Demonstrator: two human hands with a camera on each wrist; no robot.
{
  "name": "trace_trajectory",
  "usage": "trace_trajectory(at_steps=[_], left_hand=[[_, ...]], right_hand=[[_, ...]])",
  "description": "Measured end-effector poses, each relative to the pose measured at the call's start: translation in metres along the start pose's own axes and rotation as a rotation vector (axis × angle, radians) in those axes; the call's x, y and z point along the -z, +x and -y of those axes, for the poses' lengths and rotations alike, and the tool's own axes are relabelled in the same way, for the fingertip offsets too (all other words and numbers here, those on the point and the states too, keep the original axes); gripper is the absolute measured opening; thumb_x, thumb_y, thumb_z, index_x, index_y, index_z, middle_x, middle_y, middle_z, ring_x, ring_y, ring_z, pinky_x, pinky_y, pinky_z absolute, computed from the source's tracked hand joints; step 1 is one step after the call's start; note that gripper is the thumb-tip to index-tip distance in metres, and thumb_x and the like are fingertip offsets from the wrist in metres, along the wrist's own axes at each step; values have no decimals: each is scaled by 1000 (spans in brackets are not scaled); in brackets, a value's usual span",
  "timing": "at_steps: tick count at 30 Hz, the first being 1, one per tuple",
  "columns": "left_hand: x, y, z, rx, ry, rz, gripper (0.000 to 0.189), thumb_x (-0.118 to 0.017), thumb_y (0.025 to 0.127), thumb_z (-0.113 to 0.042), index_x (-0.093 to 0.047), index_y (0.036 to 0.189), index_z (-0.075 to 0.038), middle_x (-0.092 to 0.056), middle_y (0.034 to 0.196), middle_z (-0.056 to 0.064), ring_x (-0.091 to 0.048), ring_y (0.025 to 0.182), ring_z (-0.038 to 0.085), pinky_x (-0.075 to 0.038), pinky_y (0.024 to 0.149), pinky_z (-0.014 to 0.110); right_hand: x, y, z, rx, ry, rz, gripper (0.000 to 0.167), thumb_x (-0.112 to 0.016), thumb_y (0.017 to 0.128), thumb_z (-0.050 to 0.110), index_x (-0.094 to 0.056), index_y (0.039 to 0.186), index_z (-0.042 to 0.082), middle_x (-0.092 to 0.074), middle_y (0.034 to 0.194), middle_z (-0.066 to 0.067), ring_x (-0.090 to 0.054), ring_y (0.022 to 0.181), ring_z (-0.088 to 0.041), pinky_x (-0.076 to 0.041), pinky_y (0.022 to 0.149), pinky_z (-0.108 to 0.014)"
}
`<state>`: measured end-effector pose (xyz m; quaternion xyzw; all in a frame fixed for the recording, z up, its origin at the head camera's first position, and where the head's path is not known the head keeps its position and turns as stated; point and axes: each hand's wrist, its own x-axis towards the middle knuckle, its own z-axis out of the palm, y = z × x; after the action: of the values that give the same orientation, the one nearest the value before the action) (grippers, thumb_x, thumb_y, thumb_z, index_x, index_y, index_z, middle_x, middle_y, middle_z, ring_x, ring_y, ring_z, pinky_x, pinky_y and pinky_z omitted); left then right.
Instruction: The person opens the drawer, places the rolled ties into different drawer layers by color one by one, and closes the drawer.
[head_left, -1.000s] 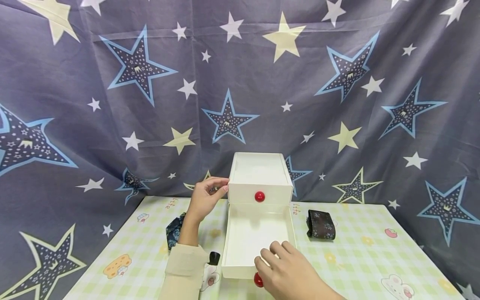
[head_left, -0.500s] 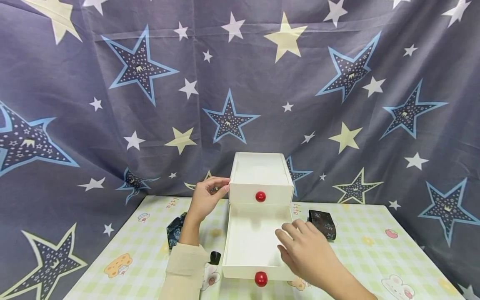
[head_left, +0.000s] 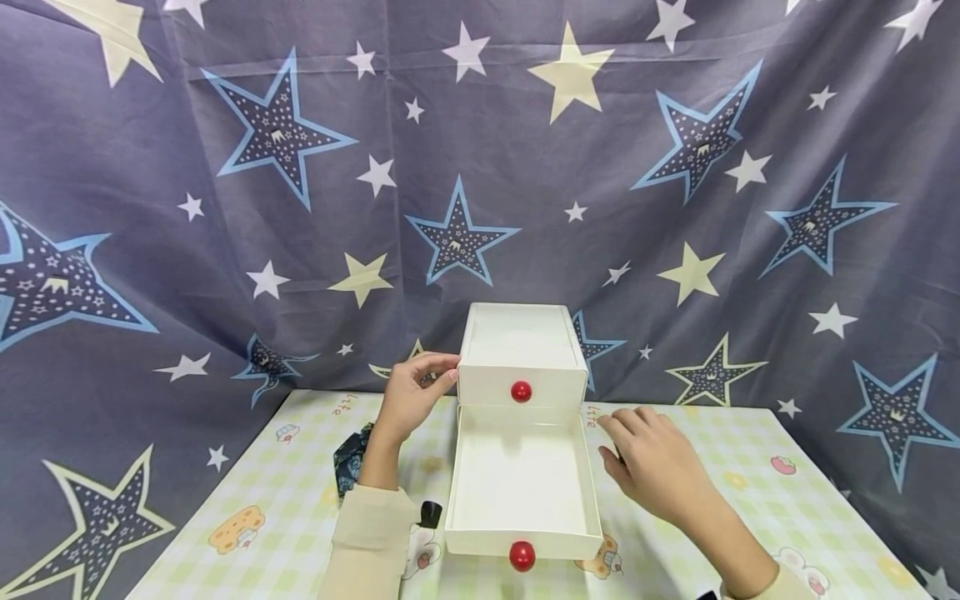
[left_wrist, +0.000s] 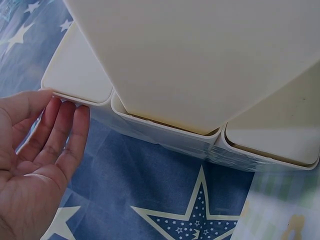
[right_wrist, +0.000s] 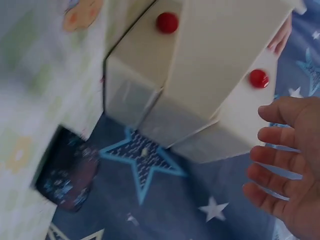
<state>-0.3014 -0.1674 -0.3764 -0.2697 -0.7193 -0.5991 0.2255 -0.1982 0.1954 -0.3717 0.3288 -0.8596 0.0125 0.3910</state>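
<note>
A white drawer cabinet [head_left: 525,335] with red knobs stands in the middle of the table; the wrist views show three stacked drawers. The middle drawer [head_left: 517,483] is pulled far out, with nothing inside. My left hand [head_left: 412,396] touches the cabinet's upper left edge with thumb and fingertips; in the left wrist view those fingers [left_wrist: 65,130] lie nearly straight against its side. My right hand [head_left: 663,467], fingers loosely bent, hovers right of the drawer over a dark, flower-patterned folded item [right_wrist: 67,170]. The head view mostly hides this item behind the hand; the right wrist view shows it apart from the fingers.
A dark blue patterned folded item [head_left: 351,460] lies left of the cabinet, partly behind the left forearm. The tablecloth [head_left: 277,492] is green checked with cartoon prints. A star-patterned curtain [head_left: 480,150] hangs close behind the table.
My right hand has let go of the pulled-out drawer's knob and moved right and away from me, over the dark folded item. My left hand has stayed on the cabinet.
</note>
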Motion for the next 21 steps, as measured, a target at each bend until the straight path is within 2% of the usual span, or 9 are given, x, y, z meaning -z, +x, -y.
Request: trace_trajectory(at_steps=[8, 15, 21], left_hand=[[-1, 0, 0, 15, -5, -6, 24, -76, 92, -5, -75, 116, 0, -71, 115, 17, -66, 96, 13, -53, 73, 21], [0, 0, 1, 19, 7, -9, 24, -76, 93, -6, -75, 115, -1, -71, 114, 16, -67, 95, 14, -52, 72, 22], [-1, 0, 0, 16, 7, -3, 23, -77, 93, -11, -76, 115, -4, -71, 113, 14, -67, 96, 16, -52, 71, 23]], right_hand=[[-17, -7, -29, -61, 21, 74, 32, -83, 82, 14, -71, 111, 4, -69, 103, -9, -60, 87, -29, -52, 70, -44], [-37, -13, -49, -62, 6, 125, 36, -84, 81, 15, -70, 111, 2, -69, 101, -11, -60, 85, -31, -51, 68, -45], [-52, -20, -63, -87, 5, 231, 35, -83, 84, 17, -70, 112, 3, -68, 99, -11, -60, 83, -30, -51, 69, -45]])
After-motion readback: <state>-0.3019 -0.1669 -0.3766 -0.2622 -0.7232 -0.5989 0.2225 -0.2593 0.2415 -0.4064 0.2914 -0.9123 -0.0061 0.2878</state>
